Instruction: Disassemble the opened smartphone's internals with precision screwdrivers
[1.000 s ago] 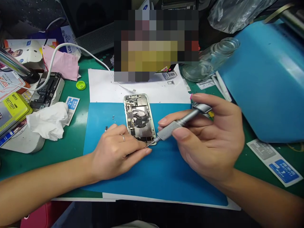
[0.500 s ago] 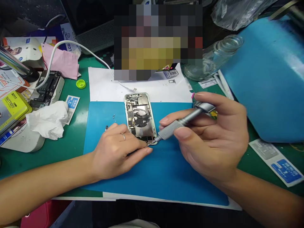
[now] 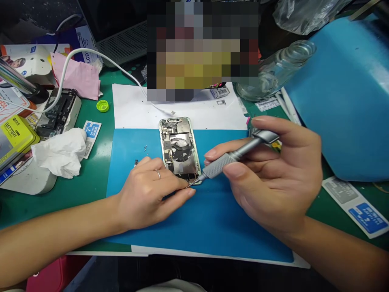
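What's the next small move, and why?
Probably guide the silver tool's tip over the opened phone's lower end: the right hand grips its handle at a slant, and the tip sits at the left hand's fingertips, by that end.

Your view shifts slightly against a second ago. The clear glass jar with a ringed mouth [image 3: 275, 73], upper right of the frame, sits farther right and higher, and the glossy blue sheet [image 3: 343, 121] beside it also appears farther right. The white card with blue and silver panels [image 3: 354, 207] at the right edge follows. Your right hand [image 3: 279, 178] now stands farther right, carrying the rear end of the grey knurled metal screwdriver [image 3: 221, 164] along. The opened, pale-framed phone [image 3: 184, 162] near the centre shows slightly higher.
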{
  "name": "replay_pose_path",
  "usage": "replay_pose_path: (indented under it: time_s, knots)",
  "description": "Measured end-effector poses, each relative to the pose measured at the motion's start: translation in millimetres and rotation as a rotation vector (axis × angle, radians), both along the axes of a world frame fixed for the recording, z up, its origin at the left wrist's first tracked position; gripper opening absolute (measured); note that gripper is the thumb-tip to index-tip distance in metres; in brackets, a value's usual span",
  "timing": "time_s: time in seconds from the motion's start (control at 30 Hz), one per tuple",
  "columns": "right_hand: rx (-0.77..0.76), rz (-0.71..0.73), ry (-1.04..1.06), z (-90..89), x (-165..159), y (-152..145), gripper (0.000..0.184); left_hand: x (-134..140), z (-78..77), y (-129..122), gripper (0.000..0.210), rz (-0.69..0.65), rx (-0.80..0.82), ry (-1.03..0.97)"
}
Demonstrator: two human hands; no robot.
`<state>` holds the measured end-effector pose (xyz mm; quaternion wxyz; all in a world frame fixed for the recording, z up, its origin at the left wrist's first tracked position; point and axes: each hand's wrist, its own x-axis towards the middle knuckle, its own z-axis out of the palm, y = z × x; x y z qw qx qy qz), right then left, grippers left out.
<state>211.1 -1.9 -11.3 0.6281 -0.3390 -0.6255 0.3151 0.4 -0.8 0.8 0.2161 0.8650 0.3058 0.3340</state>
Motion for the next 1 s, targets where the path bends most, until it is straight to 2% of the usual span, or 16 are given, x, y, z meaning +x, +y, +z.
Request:
replay_pose_path:
  time_s: [0.47,0.67,0.8,0.9,1.0]
  knots:
    - [0.003,-0.01,-0.085,-4.9,4.1,-0.9,0.057,-0.4,1.6,-1.3,0.019,0.025,-0.024,0.035]
    - [0.005,-0.179,-0.078,3.1,7.5,1.1,0.048,0.5,3.3,0.2,0.019,0.051,-0.011,0.158]
    - [0.127,-0.178,-0.133,11.6,11.8,2.0,0.055,1.4,2.6,0.8,0.028,0.065,0.04,0.301]
    - [0.246,-0.174,-0.295,17.2,13.2,4.8,0.061,0.9,2.2,-0.5,0.027,0.025,0.169,0.341]
    - [0.323,-0.143,-0.362,17.8,15.1,8.3,0.066,0.3,2.4,-3.2,0.027,-0.004,0.29,0.364]
